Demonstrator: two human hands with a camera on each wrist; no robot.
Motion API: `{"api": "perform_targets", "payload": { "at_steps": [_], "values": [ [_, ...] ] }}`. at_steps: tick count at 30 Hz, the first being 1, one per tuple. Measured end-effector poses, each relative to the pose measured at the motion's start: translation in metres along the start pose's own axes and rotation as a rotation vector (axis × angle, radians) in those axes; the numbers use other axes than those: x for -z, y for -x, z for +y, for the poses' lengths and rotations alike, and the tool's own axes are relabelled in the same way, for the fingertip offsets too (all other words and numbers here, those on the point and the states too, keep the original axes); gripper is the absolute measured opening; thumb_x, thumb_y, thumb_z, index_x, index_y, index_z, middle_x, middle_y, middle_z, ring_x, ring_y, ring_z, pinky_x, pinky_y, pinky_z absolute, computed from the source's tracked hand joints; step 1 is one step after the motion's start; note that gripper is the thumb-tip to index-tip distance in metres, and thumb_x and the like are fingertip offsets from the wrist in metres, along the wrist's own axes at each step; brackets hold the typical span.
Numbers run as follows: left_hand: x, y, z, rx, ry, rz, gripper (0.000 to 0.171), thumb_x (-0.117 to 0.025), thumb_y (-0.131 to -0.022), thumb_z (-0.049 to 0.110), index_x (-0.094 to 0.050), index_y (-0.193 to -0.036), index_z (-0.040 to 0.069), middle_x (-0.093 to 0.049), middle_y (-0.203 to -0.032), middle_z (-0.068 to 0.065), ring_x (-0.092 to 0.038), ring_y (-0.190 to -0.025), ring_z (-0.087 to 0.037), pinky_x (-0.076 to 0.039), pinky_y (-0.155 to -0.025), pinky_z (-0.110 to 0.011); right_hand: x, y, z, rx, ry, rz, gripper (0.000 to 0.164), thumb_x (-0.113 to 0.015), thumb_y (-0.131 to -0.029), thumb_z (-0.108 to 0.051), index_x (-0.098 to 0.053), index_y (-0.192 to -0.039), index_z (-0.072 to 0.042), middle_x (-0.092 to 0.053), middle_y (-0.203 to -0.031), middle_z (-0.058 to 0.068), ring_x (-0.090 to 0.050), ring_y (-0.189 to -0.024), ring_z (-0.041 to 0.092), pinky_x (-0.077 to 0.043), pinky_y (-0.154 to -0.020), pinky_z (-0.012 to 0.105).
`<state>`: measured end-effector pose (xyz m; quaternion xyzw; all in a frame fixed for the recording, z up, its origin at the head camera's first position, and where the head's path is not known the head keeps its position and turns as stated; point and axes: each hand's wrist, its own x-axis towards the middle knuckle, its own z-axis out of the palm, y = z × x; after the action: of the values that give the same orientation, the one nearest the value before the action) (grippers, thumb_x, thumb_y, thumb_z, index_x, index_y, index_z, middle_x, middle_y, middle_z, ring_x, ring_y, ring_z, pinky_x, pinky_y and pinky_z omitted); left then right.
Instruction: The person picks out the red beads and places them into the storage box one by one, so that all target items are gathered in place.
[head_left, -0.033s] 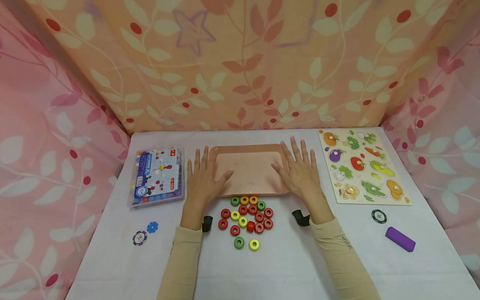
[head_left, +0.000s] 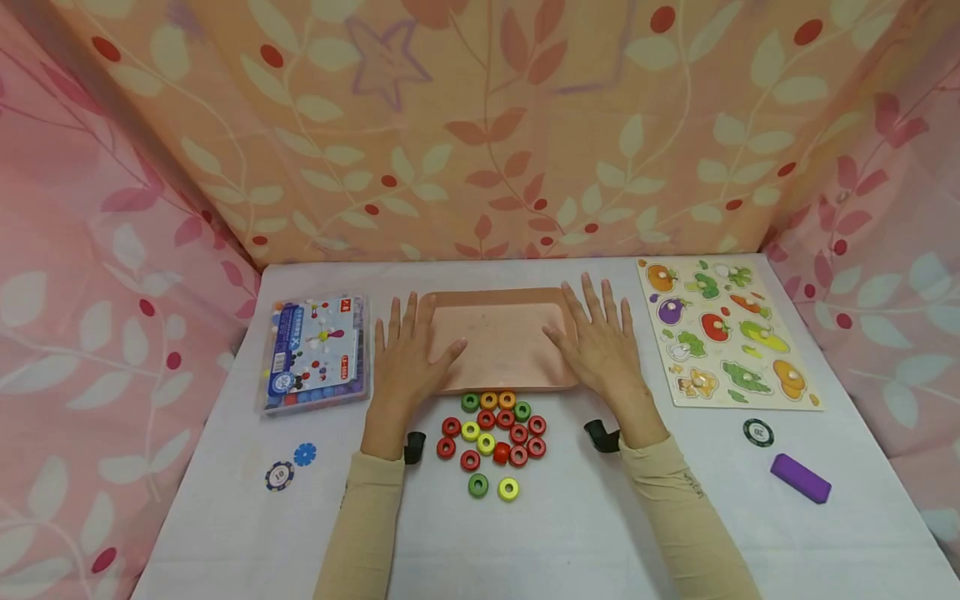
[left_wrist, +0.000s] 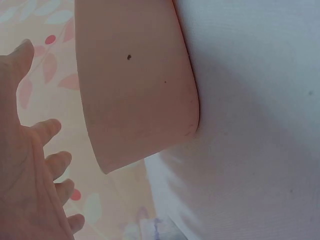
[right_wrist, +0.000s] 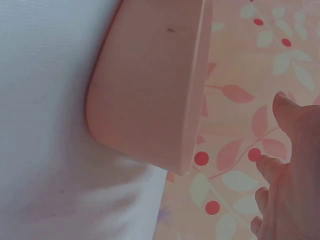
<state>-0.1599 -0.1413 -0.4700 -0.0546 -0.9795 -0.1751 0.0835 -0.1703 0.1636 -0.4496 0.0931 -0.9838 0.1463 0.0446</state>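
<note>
A shallow pinkish-tan tray (head_left: 498, 342) lies on the white cloth. My left hand (head_left: 408, 350) is over its left end, fingers spread and pointing away from me, thumb toward the tray's middle. Mirroring it at the right end is my right hand (head_left: 600, 342), also with spread fingers. In the left wrist view the left hand (left_wrist: 30, 160) stays apart from the tray wall (left_wrist: 140, 85). The right wrist view likewise has a gap between the right hand (right_wrist: 295, 165) and the tray (right_wrist: 145, 90). Both hands hold nothing. Several red, green, yellow and orange ring beads (head_left: 518, 433) lie loose just in front of the tray.
At left stands a clear box (head_left: 315, 354) of colourful pieces, with a poker chip (head_left: 279, 476) and a blue flower-shaped piece (head_left: 304, 454) nearer me. A vegetable puzzle board (head_left: 723, 333), a dark chip (head_left: 758, 432) and a purple block (head_left: 801, 478) lie at right. Patterned curtains surround the table.
</note>
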Motion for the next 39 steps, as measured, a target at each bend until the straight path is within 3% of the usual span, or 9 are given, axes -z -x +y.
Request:
{"api": "perform_targets", "payload": {
  "at_steps": [5,11,15,18,23,26,28,33,39],
  "values": [
    [0.001,0.002,0.001,0.008,0.007,-0.016,0.093,-0.042,-0.089,0.079,-0.014,-0.162,0.028,-0.01,-0.169,-0.005,0.003,-0.156,-0.028,0.0,-0.123,-0.059,-0.002,0.001,-0.001,-0.006,-0.008,-0.019,0.079,-0.039,-0.099,-0.066,-0.011,-0.162,-0.028,0.005,-0.169,0.004,0.019,-0.153,0.025,0.009,-0.122,0.055],
    [0.002,0.004,0.001,0.022,0.001,-0.016,0.094,-0.041,-0.089,0.079,-0.015,-0.162,0.026,-0.011,-0.169,-0.007,0.002,-0.156,-0.029,-0.002,-0.122,-0.06,-0.001,0.001,-0.006,0.014,-0.022,-0.017,0.08,-0.041,-0.099,-0.065,-0.012,-0.162,-0.026,0.003,-0.169,0.006,0.014,-0.154,0.027,0.005,-0.123,0.057],
    [0.001,0.005,-0.001,0.032,0.055,-0.04,0.093,-0.042,-0.09,0.078,-0.013,-0.162,0.026,-0.012,-0.168,-0.009,-0.001,-0.155,-0.033,-0.005,-0.121,-0.062,0.004,0.006,-0.011,0.05,-0.076,-0.016,0.082,-0.053,-0.097,-0.058,-0.016,-0.162,-0.022,-0.005,-0.169,0.01,0.001,-0.155,0.035,-0.007,-0.121,0.062],
    [0.0,0.007,-0.002,0.054,0.153,-0.091,0.094,-0.044,-0.089,0.077,-0.01,-0.162,0.029,-0.01,-0.169,-0.009,-0.004,-0.155,-0.036,-0.01,-0.12,-0.065,0.009,0.013,-0.017,0.087,-0.178,-0.028,0.081,-0.064,-0.094,-0.049,-0.025,-0.159,-0.018,-0.024,-0.164,0.014,-0.019,-0.15,0.039,-0.02,-0.118,0.064],
    [-0.001,0.014,-0.008,0.109,0.339,-0.203,0.103,-0.056,-0.086,0.075,-0.007,-0.162,0.026,-0.006,-0.169,-0.008,-0.006,-0.155,-0.034,-0.013,-0.118,-0.067,0.018,0.029,-0.029,0.14,-0.418,-0.098,0.058,-0.074,-0.091,-0.035,-0.052,-0.142,-0.016,-0.064,-0.122,0.008,-0.059,-0.11,0.029,-0.05,-0.093,0.049],
    [-0.002,0.018,-0.013,0.121,0.449,-0.224,0.11,-0.069,-0.082,0.066,-0.009,-0.162,0.02,-0.006,-0.169,-0.007,-0.008,-0.154,-0.033,-0.015,-0.119,-0.064,0.014,0.039,-0.036,0.197,-0.515,-0.168,0.043,-0.078,-0.089,-0.026,-0.064,-0.128,-0.016,-0.066,-0.099,-0.002,-0.061,-0.09,0.018,-0.056,-0.076,0.035],
    [-0.004,0.021,-0.016,0.121,0.544,-0.224,0.114,-0.079,-0.079,0.055,-0.01,-0.162,0.02,-0.013,-0.168,-0.009,-0.018,-0.152,-0.034,-0.019,-0.12,-0.062,0.006,0.044,-0.04,0.249,-0.541,-0.208,0.034,-0.079,-0.087,-0.019,-0.069,-0.119,-0.013,-0.064,-0.09,-0.006,-0.059,-0.083,0.013,-0.055,-0.071,0.029],
    [-0.01,0.025,-0.022,0.088,0.726,-0.226,0.121,-0.091,-0.071,0.036,-0.011,-0.161,0.025,-0.032,-0.161,-0.01,-0.039,-0.14,-0.032,-0.028,-0.117,-0.059,-0.019,0.053,-0.048,0.328,-0.49,-0.274,0.022,-0.081,-0.085,-0.018,-0.075,-0.103,-0.01,-0.057,-0.074,-0.01,-0.051,-0.067,0.006,-0.045,-0.059,0.021],
    [-0.015,0.026,-0.025,0.086,0.751,-0.224,0.124,-0.093,-0.07,0.034,-0.011,-0.162,0.026,-0.032,-0.161,-0.009,-0.04,-0.139,-0.031,-0.028,-0.118,-0.058,-0.033,0.059,-0.056,0.317,-0.33,-0.227,0.019,-0.084,-0.082,-0.026,-0.077,-0.097,-0.017,-0.052,-0.066,-0.013,-0.047,-0.061,0.005,-0.038,-0.054,0.021]
  ]
}}
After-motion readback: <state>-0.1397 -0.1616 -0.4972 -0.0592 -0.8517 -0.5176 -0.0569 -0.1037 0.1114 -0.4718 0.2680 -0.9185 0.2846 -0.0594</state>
